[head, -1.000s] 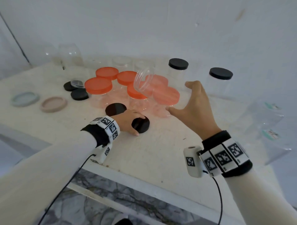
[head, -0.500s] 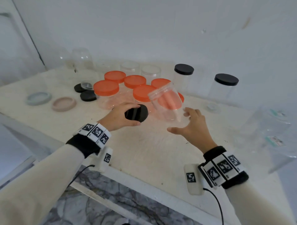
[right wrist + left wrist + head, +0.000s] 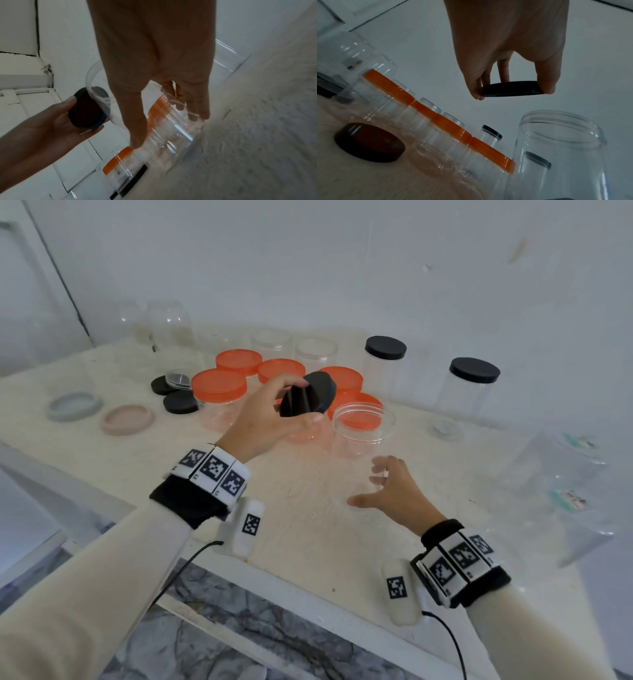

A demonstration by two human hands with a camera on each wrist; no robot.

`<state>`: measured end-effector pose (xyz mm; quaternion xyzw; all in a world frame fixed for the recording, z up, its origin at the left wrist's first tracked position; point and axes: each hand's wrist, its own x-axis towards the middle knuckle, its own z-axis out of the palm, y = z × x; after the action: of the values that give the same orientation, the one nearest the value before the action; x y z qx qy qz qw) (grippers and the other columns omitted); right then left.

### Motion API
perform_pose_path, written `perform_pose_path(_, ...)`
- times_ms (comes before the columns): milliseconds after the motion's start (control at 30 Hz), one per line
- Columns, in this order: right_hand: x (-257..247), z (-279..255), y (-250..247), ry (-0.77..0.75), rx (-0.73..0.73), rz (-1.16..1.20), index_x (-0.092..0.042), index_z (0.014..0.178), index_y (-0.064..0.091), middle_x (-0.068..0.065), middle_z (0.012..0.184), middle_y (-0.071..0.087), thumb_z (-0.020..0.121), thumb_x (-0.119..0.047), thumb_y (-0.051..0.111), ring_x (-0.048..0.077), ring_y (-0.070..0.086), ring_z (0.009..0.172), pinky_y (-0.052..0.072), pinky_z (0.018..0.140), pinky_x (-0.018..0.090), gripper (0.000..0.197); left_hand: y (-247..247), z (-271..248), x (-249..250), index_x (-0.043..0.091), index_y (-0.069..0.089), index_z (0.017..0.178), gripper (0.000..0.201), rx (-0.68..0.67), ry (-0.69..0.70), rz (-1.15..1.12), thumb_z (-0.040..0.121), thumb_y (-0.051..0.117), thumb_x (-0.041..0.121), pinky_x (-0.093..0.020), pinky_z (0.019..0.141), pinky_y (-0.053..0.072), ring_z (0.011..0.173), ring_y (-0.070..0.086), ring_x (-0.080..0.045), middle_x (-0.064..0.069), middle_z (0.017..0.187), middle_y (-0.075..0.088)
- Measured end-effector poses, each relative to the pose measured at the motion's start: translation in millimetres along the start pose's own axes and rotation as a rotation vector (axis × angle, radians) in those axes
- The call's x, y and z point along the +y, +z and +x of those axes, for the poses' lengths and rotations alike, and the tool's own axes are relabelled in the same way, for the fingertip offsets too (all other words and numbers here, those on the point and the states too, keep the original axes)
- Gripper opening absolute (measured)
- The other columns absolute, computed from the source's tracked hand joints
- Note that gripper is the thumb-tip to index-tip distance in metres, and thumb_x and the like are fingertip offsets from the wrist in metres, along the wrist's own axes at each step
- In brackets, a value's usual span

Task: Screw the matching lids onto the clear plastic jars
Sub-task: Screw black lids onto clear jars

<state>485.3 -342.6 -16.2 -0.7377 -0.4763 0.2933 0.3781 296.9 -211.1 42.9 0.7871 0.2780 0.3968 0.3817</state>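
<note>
The left hand (image 3: pixel 263 419) pinches 1 round black lid (image 3: pixel 308 398), tilted, above the table. The right hand (image 3: pixel 394 494) grips 1 clear open jar (image 3: pixel 363 436) low on its wall.

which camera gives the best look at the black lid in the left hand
The head view: the black lid shows tilted, underside out, pinched by the left hand. The left wrist view catches only its rim edge-on; in the right wrist view the clear jar partly covers it.

Open jar (image 3: pixel 361 440) before lidded jars (image 3: pixel 219 392), held lid (image 3: pixel 308 398) above-left of it, loose lids (image 3: pixel 126 419) far left
</note>
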Motion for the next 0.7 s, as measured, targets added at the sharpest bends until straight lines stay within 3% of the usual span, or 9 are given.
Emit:
perform_pose_path(100, 5, -1, -2, 0.004, -0.025, 0.032, -0.009, 0.134, 0.031, 0.004, 0.127, 0.037, 0.065, -0.015, 0.085, 0.018, 0.046, 0.118, 0.044, 0.094, 0.03, 0.088, 11, 2, 7, 0.025, 0.054, 0.113, 0.061, -0.034, 0.034, 0.003, 0.06, 0.066, 0.053, -0.02, 0.096, 0.042, 0.114, 0.05, -0.001, 0.018, 0.116, 0.055)
perform_pose_path(267, 5, -5, -7, -0.002, -0.078, 0.046, -0.011, 0.135, 0.017, 0.002, 0.129, 0.036, 0.071, -0.019, 0.08, 0.015, 0.039, 0.12, 0.04, 0.09, 0.027, 0.089, 24, 3, 17, 0.033, 0.053, 0.108, 0.054, -0.078, 0.068, 0.006, 0.06, 0.066, 0.054, -0.025, 0.099, 0.042, 0.113, 0.05, 0.0, 0.021, 0.114, 0.055)
perform_pose_path(433, 2, -9, -9, -0.035, -0.014, 0.057, -0.014, 0.134, 0.029, -0.002, 0.133, 0.03, 0.076, -0.036, 0.074, 0.013, 0.038, 0.124, 0.039, 0.098, 0.029, 0.077, 27, 5, 21, 0.031, 0.054, 0.11, 0.056, -0.094, 0.071, 0.013, 0.06, 0.066, 0.054, -0.031, 0.102, 0.042, 0.116, 0.05, -0.002, 0.017, 0.116, 0.055)
perform_pose_path(567, 3, -6, -9, -0.082, 0.072, 0.12, -0.015, 0.128, 0.032, -0.001, 0.123, 0.043, 0.071, -0.029, 0.08, 0.014, 0.047, 0.112, 0.043, 0.086, 0.025, 0.076, 28, 6, 25, 0.025, 0.057, 0.114, 0.06, -0.138, 0.096, 0.039, 0.062, 0.066, 0.054, -0.032, 0.105, 0.039, 0.122, 0.047, -0.004, 0.012, 0.125, 0.053)
perform_pose_path(700, 4, -4, -9, -0.109, 0.102, 0.179, -0.016, 0.115, 0.038, 0.0, 0.121, 0.045, 0.069, -0.021, 0.081, 0.012, 0.049, 0.109, 0.047, 0.079, 0.026, 0.063, 31, 8, 30, 0.023, 0.06, 0.116, 0.06, -0.209, 0.14, 0.148, 0.065, 0.068, 0.053, -0.027, 0.104, 0.037, 0.123, 0.044, -0.004, 0.006, 0.132, 0.052)
